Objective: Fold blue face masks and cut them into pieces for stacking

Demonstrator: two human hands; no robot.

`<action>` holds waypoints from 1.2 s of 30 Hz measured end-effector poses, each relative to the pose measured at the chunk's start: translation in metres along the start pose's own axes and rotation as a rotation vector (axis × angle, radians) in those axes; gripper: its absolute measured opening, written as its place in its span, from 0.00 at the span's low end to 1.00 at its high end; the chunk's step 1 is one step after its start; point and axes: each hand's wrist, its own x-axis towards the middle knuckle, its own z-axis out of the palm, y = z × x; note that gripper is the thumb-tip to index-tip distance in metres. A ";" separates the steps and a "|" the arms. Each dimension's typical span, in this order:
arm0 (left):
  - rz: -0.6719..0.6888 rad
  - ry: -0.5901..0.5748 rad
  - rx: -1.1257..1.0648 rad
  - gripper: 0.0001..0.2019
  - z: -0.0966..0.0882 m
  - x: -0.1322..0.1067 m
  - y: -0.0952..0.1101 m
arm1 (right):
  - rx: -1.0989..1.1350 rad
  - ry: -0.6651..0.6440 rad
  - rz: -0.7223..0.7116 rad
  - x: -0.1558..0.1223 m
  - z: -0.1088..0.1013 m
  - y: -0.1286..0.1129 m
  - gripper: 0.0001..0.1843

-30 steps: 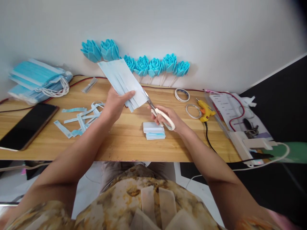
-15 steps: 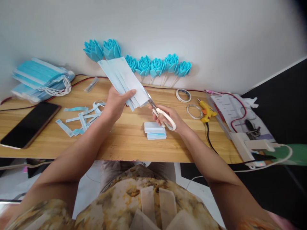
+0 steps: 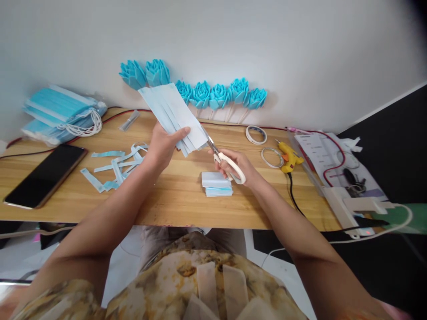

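My left hand grips a light blue face mask sheet and holds it up above the wooden table, tilted to the upper left. The sheet has long slits that split it into strips. My right hand is closed on white-handled scissors, whose blades meet the lower right edge of the sheet. Directly below my right hand lies a small stack of cut mask pieces.
Blue mask flowers on sticks lean on the wall. Cut strips, a phone and a pile of masks lie at left. Tape rolls, a yellow glue gun with its cord, and a power strip sit at right.
The view has shifted slightly; both hands, the sheet and the scissors keep nearly the same pose, the scissors still at the sheet's edge.
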 end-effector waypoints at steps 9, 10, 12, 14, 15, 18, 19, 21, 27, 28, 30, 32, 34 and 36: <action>0.043 -0.031 0.135 0.26 -0.004 0.003 -0.001 | 0.016 0.028 0.008 0.000 0.001 0.003 0.27; 0.043 -0.032 0.137 0.27 -0.003 0.003 -0.001 | 0.019 0.032 0.012 0.000 0.001 0.003 0.27; 0.045 -0.037 0.132 0.28 -0.003 0.002 0.000 | 0.033 0.049 0.021 0.001 0.001 0.004 0.28; 0.048 -0.044 0.130 0.28 -0.003 0.003 0.000 | 0.049 0.067 0.033 0.001 0.002 0.004 0.29; 0.047 -0.047 0.132 0.29 -0.004 0.003 -0.001 | 0.055 0.070 0.038 0.001 0.002 0.004 0.30; 0.057 -0.048 0.128 0.29 -0.004 0.004 -0.002 | 0.055 0.063 0.042 0.001 0.003 0.004 0.32; 0.061 -0.046 0.124 0.29 -0.004 0.004 -0.002 | 0.050 0.061 0.040 0.000 0.003 0.004 0.32; 0.071 -0.041 0.113 0.30 -0.004 0.004 -0.003 | 0.037 0.054 0.036 0.000 0.003 0.005 0.32; 0.073 -0.106 0.106 0.29 0.000 0.002 -0.004 | 0.052 0.006 0.043 0.000 0.001 0.003 0.30; 0.070 -0.113 0.110 0.29 0.000 0.002 -0.004 | 0.043 -0.017 0.031 0.000 0.001 0.003 0.29; 0.061 -0.122 0.112 0.29 0.000 0.000 -0.004 | 0.004 -0.064 -0.002 -0.001 0.000 0.001 0.28; 0.051 -0.126 0.108 0.28 0.001 -0.001 -0.004 | -0.047 -0.091 -0.025 -0.001 -0.001 0.000 0.28; 0.042 -0.124 0.113 0.28 0.002 -0.002 -0.004 | -0.084 -0.100 -0.031 -0.001 -0.002 0.000 0.28; 0.045 -0.119 0.128 0.29 0.003 -0.004 -0.005 | -0.104 -0.098 -0.036 -0.001 -0.002 0.001 0.29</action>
